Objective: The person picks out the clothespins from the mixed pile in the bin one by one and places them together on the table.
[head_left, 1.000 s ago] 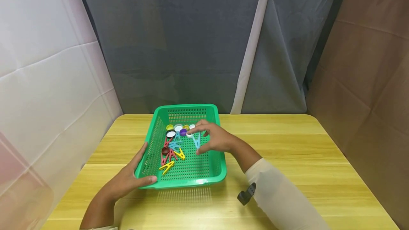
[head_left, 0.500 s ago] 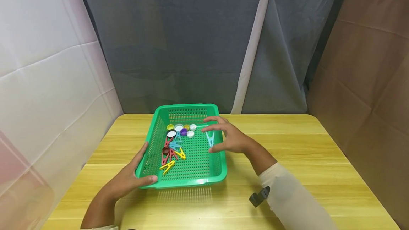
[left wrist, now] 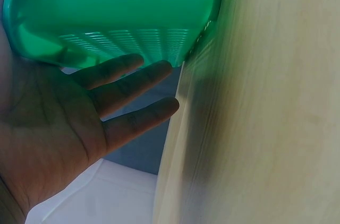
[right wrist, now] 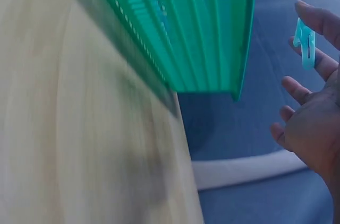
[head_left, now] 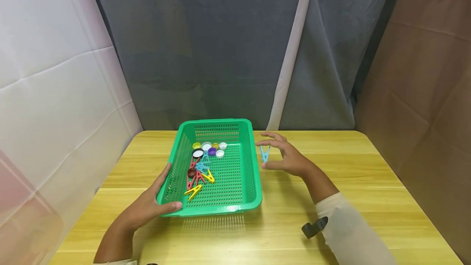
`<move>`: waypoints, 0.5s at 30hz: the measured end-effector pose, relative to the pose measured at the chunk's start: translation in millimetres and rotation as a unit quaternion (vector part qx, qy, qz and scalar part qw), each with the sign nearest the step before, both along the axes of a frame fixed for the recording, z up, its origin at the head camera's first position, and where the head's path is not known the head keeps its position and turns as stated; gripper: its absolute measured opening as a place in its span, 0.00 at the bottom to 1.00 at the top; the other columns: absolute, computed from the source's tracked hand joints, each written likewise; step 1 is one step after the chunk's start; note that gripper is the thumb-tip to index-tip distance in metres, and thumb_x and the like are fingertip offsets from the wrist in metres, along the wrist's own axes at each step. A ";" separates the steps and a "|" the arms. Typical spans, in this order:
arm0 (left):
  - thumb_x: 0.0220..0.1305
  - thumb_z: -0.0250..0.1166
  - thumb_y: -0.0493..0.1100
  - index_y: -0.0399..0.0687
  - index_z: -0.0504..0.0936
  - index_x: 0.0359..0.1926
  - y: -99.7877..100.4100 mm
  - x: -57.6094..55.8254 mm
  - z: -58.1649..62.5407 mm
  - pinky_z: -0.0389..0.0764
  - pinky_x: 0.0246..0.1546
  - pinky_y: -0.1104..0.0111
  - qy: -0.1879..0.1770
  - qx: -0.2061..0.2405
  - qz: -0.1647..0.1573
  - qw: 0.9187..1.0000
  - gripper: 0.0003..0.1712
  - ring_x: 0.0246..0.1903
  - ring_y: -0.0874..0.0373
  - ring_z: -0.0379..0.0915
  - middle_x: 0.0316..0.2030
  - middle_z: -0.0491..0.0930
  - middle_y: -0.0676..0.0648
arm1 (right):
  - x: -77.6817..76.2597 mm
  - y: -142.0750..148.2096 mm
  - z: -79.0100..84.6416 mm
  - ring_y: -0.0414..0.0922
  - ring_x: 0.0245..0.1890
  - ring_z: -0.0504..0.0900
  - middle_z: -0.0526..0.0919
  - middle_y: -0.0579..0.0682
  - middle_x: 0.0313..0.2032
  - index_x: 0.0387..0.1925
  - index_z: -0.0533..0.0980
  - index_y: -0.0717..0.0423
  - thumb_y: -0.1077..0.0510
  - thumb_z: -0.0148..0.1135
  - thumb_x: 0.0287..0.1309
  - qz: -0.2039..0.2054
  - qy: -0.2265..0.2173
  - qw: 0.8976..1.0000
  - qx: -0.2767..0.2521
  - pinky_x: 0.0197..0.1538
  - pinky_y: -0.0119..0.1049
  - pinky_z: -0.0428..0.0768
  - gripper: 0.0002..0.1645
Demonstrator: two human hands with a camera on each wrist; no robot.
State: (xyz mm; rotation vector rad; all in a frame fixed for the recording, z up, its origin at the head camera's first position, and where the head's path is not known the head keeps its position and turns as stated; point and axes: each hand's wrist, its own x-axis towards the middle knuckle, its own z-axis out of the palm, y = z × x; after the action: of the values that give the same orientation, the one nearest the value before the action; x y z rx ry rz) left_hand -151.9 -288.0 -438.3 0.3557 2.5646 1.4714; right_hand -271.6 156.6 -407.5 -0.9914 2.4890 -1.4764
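My left hand [head_left: 147, 205] grips the left front corner of a green plastic basket [head_left: 250, 205], thumb over the rim; in the left wrist view several fingers stretch along the outside wall. To the right of the basket, my right hand [head_left: 290, 158] pinches a light blue clothespin [head_left: 265, 154] between thumb and finger above the table. The right wrist view shows this clothespin [right wrist: 305, 43] held at the fingertips, the other fingers spread. Inside the basket lie red clothespins [head_left: 198, 177], yellow clothespins [head_left: 193, 192], other blue clothespins [head_left: 201, 167] and several bottle caps [head_left: 212, 151].
The wooden table [head_left: 353, 199] extends around the basket, mostly to its right. A grey curtain [head_left: 220, 52] hangs behind, with a white cloth [head_left: 62, 93] at the left and a brown one [head_left: 416, 93] at the right.
My right hand has carried the blue clothespin rightward out of the basket, past its right rim. My left hand keeps its place on the basket.
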 end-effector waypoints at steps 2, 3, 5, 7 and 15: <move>0.67 0.77 0.47 0.63 0.29 0.90 0.3 -0.5 0.5 0.63 0.71 0.24 0.000 -0.002 0.001 1.000 0.72 0.80 0.21 0.52 0.87 0.38 0.27 | -2.2 7.8 -3.8 0.64 0.87 0.47 0.58 0.56 0.85 0.74 0.77 0.51 0.57 0.77 0.63 -0.019 -0.004 1.000 0.005 0.79 0.80 0.53 0.39; 0.67 0.77 0.47 0.63 0.29 0.90 0.4 -0.7 0.7 0.63 0.71 0.24 0.000 -0.003 0.001 1.000 0.72 0.80 0.21 0.51 0.87 0.38 0.27 | -3.7 11.6 -6.3 0.64 0.87 0.48 0.58 0.56 0.85 0.75 0.77 0.50 0.56 0.77 0.63 -0.027 -0.005 1.000 0.007 0.79 0.80 0.53 0.39; 0.67 0.77 0.47 0.63 0.29 0.90 0.5 -1.4 0.7 0.62 0.71 0.23 0.000 -0.004 0.001 1.000 0.72 0.81 0.20 0.49 0.87 0.37 0.27 | -6.9 18.1 -12.0 0.65 0.86 0.49 0.59 0.57 0.85 0.75 0.76 0.49 0.55 0.77 0.64 -0.038 -0.008 0.999 0.012 0.79 0.81 0.53 0.39; 0.67 0.77 0.47 0.65 0.29 0.90 0.6 -1.6 0.3 0.61 0.71 0.22 -0.003 -0.003 0.002 1.000 0.72 0.81 0.20 0.48 0.87 0.37 0.28 | -10.0 23.0 -18.0 0.67 0.86 0.50 0.59 0.58 0.85 0.76 0.75 0.51 0.55 0.76 0.64 -0.044 -0.015 0.999 0.018 0.78 0.82 0.52 0.40; 0.67 0.77 0.47 0.65 0.28 0.90 0.0 -0.8 -1.2 0.61 0.71 0.22 -0.011 -0.002 0.006 1.000 0.73 0.81 0.20 0.47 0.87 0.36 0.27 | -20.4 26.3 -47.9 0.73 0.84 0.51 0.60 0.68 0.82 0.77 0.73 0.58 0.57 0.75 0.67 -0.052 -0.035 0.996 0.064 0.77 0.83 0.50 0.40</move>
State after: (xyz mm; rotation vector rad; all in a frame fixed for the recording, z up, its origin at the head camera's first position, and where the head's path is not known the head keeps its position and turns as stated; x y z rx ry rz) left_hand -152.7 -288.0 -439.5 0.3219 2.5579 1.4660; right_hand -292.0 182.9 -455.3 -0.7873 2.5826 -1.3330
